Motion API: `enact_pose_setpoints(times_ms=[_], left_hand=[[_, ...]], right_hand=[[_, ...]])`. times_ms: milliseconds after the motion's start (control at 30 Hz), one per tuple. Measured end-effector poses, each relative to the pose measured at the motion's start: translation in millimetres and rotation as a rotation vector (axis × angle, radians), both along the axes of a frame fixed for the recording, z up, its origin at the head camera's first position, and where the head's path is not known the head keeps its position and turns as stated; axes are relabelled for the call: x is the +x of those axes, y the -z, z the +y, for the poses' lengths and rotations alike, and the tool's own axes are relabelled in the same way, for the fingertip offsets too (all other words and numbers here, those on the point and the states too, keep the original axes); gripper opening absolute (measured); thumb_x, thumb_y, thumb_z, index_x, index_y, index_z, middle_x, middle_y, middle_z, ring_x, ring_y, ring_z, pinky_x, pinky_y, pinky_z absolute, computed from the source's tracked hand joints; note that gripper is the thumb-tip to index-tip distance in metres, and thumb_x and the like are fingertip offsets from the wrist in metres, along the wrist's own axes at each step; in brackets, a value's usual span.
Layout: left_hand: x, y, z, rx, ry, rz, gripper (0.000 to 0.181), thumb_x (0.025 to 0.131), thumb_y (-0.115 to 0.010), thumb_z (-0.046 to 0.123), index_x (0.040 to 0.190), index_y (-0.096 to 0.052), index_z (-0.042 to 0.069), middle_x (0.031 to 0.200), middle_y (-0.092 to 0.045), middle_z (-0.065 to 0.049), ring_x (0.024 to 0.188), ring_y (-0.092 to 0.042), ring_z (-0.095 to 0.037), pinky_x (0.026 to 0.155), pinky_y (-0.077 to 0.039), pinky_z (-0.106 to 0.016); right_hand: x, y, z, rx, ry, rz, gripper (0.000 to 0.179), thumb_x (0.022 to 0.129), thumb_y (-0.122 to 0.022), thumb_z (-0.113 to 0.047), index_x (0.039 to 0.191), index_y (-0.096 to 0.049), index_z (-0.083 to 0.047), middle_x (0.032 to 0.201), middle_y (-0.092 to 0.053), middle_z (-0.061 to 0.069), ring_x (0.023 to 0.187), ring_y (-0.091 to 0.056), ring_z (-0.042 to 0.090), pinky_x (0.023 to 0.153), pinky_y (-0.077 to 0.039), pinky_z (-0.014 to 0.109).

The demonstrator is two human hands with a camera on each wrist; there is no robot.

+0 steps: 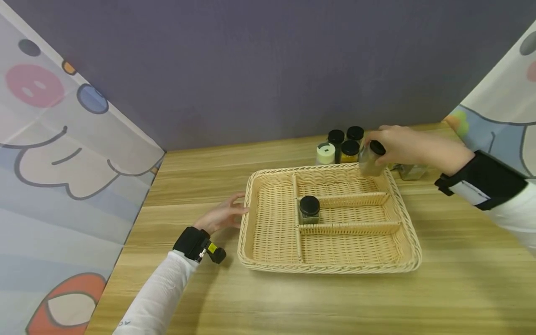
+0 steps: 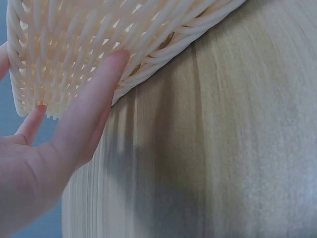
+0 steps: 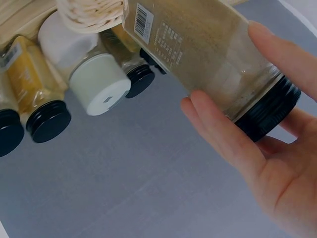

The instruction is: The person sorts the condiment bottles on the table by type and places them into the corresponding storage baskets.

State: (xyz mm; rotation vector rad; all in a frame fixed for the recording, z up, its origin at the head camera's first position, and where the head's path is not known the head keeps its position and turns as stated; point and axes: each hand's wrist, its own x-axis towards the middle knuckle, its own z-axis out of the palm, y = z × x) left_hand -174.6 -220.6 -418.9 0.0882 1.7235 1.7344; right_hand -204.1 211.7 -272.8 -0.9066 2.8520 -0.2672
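My right hand grips a clear spice jar near its black lid, with thumb and fingers on opposite sides. Pale brown powder and a barcode label show on the jar in the right wrist view. It hangs over the back right corner of a wicker basket with dividers. At the basket's left side, my left hand rests extended fingers against the outer woven wall. Another black-lidded jar stands upright in the middle compartment, against the long divider.
Behind the basket stand several black-lidded jars and a container with a pale green lid. A further jar sits below my right forearm. A grey wall rises at the wooden table's back edge; printed cloth panels flank both sides.
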Motion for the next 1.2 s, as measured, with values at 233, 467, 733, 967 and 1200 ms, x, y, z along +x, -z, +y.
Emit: enact_pose_setpoints(times_ms=[233,467,733,967,1200], left_hand=[[-1.6,-0.8,0.5,0.001,-0.001,0.004,0.054,0.086,-0.049,0.002,0.132,-0.024,0.014,0.120,-0.044,-0.023,0.103,-0.049,-0.033,0.084,-0.044,-0.058],[-2.3,-0.3,0.7,-0.004,-0.001,0.003,0.054,0.085,-0.050,0.003,0.131,-0.024,0.014,0.119,-0.046,-0.021,0.103,-0.049,-0.032,0.084,-0.044,-0.058],[-3.6,0.7,0.6,-0.009,0.005,0.001,0.052,0.086,-0.049,0.003,0.131,-0.024,0.014,0.120,-0.044,-0.023,0.104,-0.049,-0.032,0.086,-0.043,-0.058],[-2.9,0.1,1.6,-0.012,-0.009,-0.007,0.054,0.085,-0.050,0.003,0.131,-0.025,0.015,0.118,-0.046,-0.021,0.103,-0.049,-0.032,0.085,-0.043,-0.058],[-2.3,-0.8,1.4,-0.006,-0.009,-0.005,0.054,0.085,-0.050,0.003,0.131,-0.024,0.015,0.118,-0.046,-0.023,0.103,-0.049,-0.032,0.086,-0.043,-0.058]], right_hand=[[-0.1,1.7,-13,-0.009,-0.013,-0.015,0.049,0.067,-0.073,-0.011,0.109,-0.051,-0.001,0.104,-0.052,0.026,0.091,-0.051,0.040,0.070,-0.049,0.053],[2.1,4.0,-25,-0.033,-0.018,-0.016,0.049,0.068,-0.072,-0.011,0.111,-0.052,-0.001,0.100,-0.054,0.022,0.086,-0.053,0.034,0.068,-0.051,0.049],[0.0,9.1,-39,-0.039,-0.040,-0.030,0.047,0.068,-0.073,-0.012,0.109,-0.052,-0.002,0.093,-0.053,0.018,0.077,-0.053,0.027,0.061,-0.051,0.042],[-0.2,13.2,-50,-0.051,-0.059,-0.048,0.046,0.069,-0.072,-0.008,0.110,-0.051,-0.001,0.100,-0.053,0.021,0.085,-0.053,0.032,0.067,-0.051,0.045],[-0.1,17.0,-61,-0.041,-0.062,-0.066,0.047,0.070,-0.070,-0.009,0.112,-0.051,-0.001,0.100,-0.052,0.022,0.083,-0.053,0.029,0.064,-0.051,0.043]])
